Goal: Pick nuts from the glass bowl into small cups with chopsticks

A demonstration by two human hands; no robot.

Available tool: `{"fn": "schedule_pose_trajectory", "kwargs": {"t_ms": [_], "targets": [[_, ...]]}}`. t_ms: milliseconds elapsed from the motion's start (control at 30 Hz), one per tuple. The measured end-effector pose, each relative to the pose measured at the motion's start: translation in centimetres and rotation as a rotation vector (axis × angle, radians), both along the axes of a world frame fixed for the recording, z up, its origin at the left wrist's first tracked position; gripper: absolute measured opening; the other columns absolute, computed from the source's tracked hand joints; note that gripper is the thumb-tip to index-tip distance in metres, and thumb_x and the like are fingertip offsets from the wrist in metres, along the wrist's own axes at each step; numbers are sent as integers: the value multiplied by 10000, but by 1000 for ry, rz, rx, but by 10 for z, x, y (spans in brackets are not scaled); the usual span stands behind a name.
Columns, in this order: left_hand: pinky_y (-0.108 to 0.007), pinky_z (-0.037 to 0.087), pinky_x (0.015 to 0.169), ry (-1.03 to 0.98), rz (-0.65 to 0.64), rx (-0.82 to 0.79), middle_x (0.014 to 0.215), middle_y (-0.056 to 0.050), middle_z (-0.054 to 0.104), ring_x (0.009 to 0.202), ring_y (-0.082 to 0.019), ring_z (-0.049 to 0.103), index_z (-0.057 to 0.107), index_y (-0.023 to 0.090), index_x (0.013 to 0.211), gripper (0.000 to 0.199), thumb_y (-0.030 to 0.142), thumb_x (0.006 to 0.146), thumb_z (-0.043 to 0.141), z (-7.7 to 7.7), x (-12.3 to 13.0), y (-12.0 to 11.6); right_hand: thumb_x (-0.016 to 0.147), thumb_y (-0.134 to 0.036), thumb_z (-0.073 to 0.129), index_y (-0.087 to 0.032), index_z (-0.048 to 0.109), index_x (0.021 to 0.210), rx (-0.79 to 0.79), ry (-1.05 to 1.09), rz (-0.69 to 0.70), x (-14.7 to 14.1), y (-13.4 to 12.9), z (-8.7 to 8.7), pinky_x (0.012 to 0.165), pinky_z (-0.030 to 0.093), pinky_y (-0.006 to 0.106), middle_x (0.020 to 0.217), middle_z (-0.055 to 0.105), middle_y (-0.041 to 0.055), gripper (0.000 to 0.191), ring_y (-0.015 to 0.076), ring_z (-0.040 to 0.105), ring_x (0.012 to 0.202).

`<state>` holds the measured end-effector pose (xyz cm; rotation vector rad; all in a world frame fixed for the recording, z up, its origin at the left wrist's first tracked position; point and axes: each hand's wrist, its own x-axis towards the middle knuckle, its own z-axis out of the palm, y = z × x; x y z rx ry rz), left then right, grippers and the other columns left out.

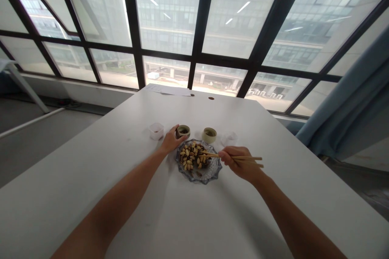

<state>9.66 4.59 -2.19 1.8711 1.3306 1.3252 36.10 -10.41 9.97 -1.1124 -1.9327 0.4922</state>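
A scalloped glass plate (pixel 215 170) stands on the white table, heaped with nuts or seeds (pixel 190 154), some pale and some dark. My right hand (pixel 240 162) is closed around a pair of wooden chopsticks (pixel 249 158), whose tips reach into the heap. Behind the plate's left side, my left hand (pixel 173 139) grips a small round cup (pixel 183 131) between thumb and fingers, with dark bits inside it. A second, yellow-green cup (pixel 209 135) behind the plate also holds something dark.
A translucent container (pixel 156 131) stands left of the cups, and another clear one (pixel 229 138) to their right. Paper sheets (pixel 170 90) lie at the table's far edge, before large windows. A blue curtain (pixel 346 101) hangs at the right.
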Motion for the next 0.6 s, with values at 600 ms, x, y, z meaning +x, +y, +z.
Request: {"fn": "schedule_pose_trajectory", "kwargs": {"t_ms": [600], "targets": [[-483, 361, 1153, -28, -10, 49, 1449, -162, 512, 1359, -300, 469, 450, 138, 1414, 725, 449, 797, 670, 0, 0, 4, 833, -712, 551, -180, 632, 648, -128, 479, -233, 5, 14, -35, 317, 393, 236, 456, 601, 19, 569, 130, 517, 323]]}}
